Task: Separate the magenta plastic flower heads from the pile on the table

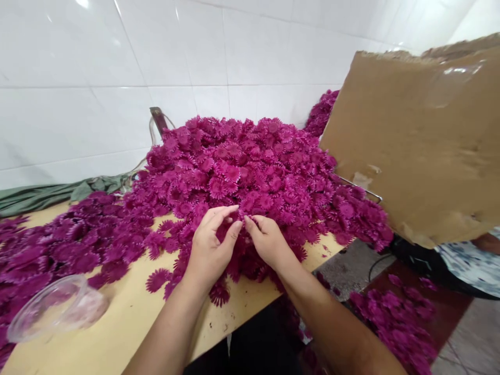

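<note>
A broad heap of round, fringed magenta flower heads point(253, 161) covers the far side of the pale yellow worktop point(128, 323), its long axis running left to right; the heads face many ways, several toward the near side. At its near edge, the left hand point(213, 242) points far and slightly right, thumb apart from the index finger. The right hand point(269, 242) angles far and left, thumb and forefinger close together; whether they grip a head I cannot tell. A clear plastic tub point(54, 310) lies near left, tilted.
</note>
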Action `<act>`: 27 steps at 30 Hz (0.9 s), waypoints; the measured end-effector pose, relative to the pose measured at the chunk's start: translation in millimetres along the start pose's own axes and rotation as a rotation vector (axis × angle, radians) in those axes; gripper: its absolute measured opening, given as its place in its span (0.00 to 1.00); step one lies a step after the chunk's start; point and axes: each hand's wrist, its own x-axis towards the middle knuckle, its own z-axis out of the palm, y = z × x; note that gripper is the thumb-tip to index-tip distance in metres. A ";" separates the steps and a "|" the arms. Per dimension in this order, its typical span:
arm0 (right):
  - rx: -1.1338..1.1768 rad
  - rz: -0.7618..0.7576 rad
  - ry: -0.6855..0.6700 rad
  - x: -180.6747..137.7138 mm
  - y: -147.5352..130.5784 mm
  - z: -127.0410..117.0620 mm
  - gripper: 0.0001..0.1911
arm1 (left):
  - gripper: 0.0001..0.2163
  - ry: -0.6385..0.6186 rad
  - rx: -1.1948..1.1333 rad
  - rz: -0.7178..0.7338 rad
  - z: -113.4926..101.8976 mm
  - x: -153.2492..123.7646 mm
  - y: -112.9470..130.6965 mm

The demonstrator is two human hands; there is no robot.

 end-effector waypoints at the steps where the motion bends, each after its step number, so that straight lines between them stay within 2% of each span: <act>1: 0.021 0.042 -0.001 1.6 0.9 -0.6 0.18 | 0.11 -0.043 -0.034 -0.026 1.9 0.2 0.6; 3: 0.078 0.097 -0.005 3.2 1.6 -0.9 0.18 | 0.09 -0.104 -0.108 -0.103 6.4 1.3 0.9; 6: 0.158 0.052 -0.021 0.2 -0.4 -1.5 0.15 | 0.05 -0.066 -0.227 -0.228 12.4 5.8 -1.2; 8: 0.191 -0.003 -0.065 -4.9 -2.8 -4.4 0.12 | 0.06 0.030 -0.342 -0.304 13.4 11.8 -5.0; 11: 0.192 -0.027 -0.146 -13.6 -3.8 -15.0 0.09 | 0.10 0.262 -0.556 -0.437 9.5 24.1 -15.4; 13: 0.180 -0.012 -0.137 -17.0 -1.1 -25.3 0.07 | 0.12 0.350 -0.602 -0.468 5.5 31.0 -23.7; 14: 0.181 0.000 -0.111 -17.4 1.0 -30.8 0.07 | 0.11 0.337 -0.570 -0.454 4.1 32.9 -27.2; 17: 0.218 0.038 -0.005 -14.7 7.4 -44.3 0.10 | 0.12 0.188 -0.308 -0.325 3.8 31.5 -31.3; 20: 0.188 0.071 0.066 -10.7 10.3 -49.7 0.14 | 0.15 0.131 -0.080 -0.197 7.8 23.0 -21.9; 22: 0.145 0.091 0.097 -9.4 10.8 -48.3 0.19 | 0.13 0.050 -0.056 -0.133 11.3 16.7 -9.7; 24: 0.129 0.108 0.106 -8.7 11.2 -44.5 0.22 | 0.12 -0.093 -0.083 -0.079 16.0 11.0 3.3; 27: 0.172 0.116 0.116 -8.1 12.1 -38.2 0.22 | 0.11 -0.251 -0.130 -0.076 25.8 5.2 15.9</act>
